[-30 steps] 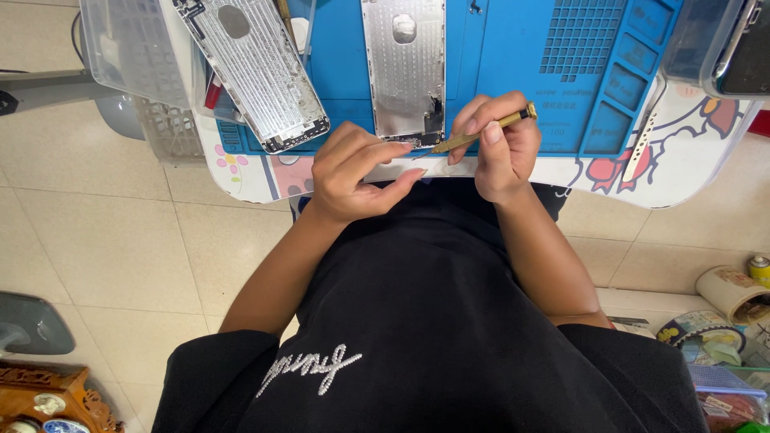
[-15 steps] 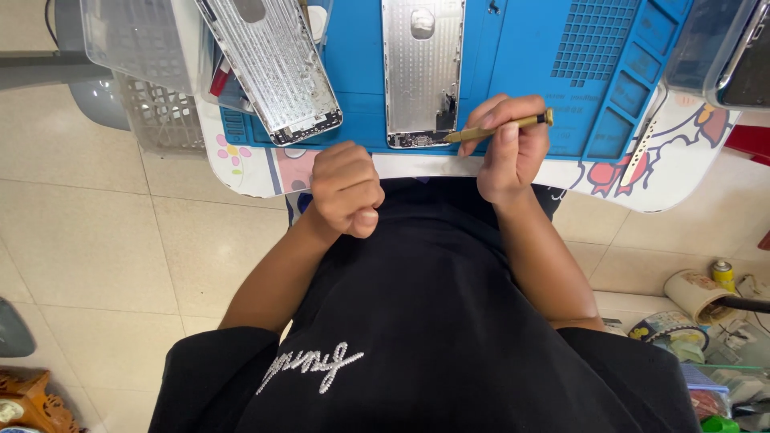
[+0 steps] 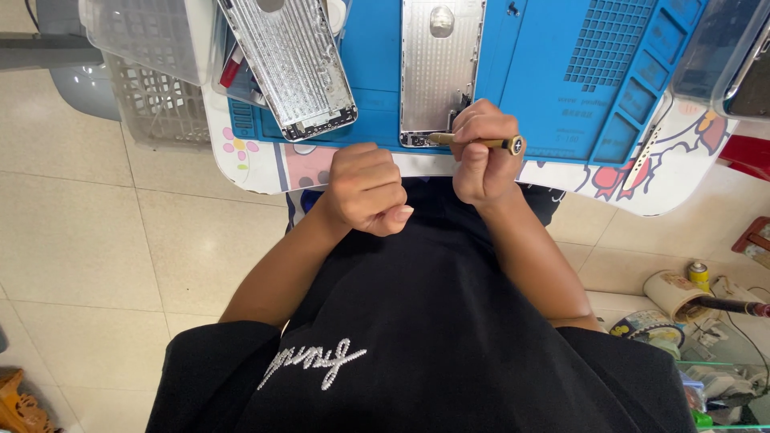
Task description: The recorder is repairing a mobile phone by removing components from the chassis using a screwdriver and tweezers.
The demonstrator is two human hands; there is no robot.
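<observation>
I note the right hand [image 3: 481, 152] at the near edge of the table [image 3: 642, 188], its fingers closed around a slim brass-coloured screwdriver [image 3: 473, 142] held nearly level, tip pointing left onto the bottom end of a bare silver phone housing [image 3: 441, 68]. That housing lies flat on the blue work mat [image 3: 545, 72], long side running away from me, near its front edge and about midway across. By my judgement the job sits in its middle stretch: the shell is already stripped to bare metal, and the tool is working at small parts at its lower end; what remains there I cannot make out, since the hand covers it. The left hand [image 3: 365, 188] is curled into a loose fist just off the near edge, touching nothing that I can see, fingers drawn tight and holding nothing visible. A second housing [image 3: 293, 64] lies tilted toward the left edge of the mat, ribbed and dull grey inside. The mat is matte, moulded with a grid of small pockets on its right side. A white lattice basket [image 3: 148, 104] hangs past the table's left corner.
</observation>
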